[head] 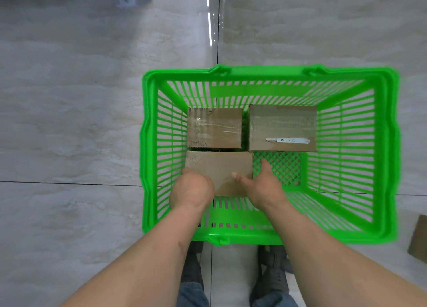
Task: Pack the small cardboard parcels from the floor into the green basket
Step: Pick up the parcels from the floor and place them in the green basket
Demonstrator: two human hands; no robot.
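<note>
Pale marble-look tiles run underfoot; on them stands the green basket (pixel 388 145), two parcels (pixel 215 128) along its far wall; a third parcel (pixel 219 168) is being seated in the near-left corner — left hand (pixel 191 189) curled on its edge, right hand (pixel 261 184) spread against its side; next, I'd judge, release — another box (pixel 418 237) waits at right.

Bare basket floor (pixel 277 168) (near right corner) lies open; three parcels (pixel 215 128) fill the rest.
</note>
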